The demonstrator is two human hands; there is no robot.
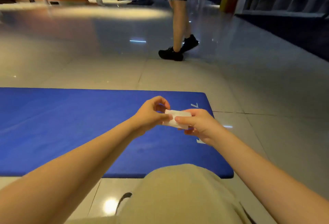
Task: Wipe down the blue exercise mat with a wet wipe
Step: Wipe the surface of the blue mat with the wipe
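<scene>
The blue exercise mat (71,125) lies flat on the tiled floor and runs off the left edge of the view. Above its right end both of my hands hold a small folded white wet wipe (175,119). My left hand (151,115) pinches the wipe's left end between thumb and fingertips. My right hand (197,124) grips the right end with the thumb on top. The wipe hangs in the air, clear of the mat.
My knee in beige trousers (178,193) is at the mat's near edge. A person in black shorts and black shoes (178,51) walks on the glossy floor (106,54) beyond the mat. An orange wall and gym equipment stand far back; dark flooring lies at the right.
</scene>
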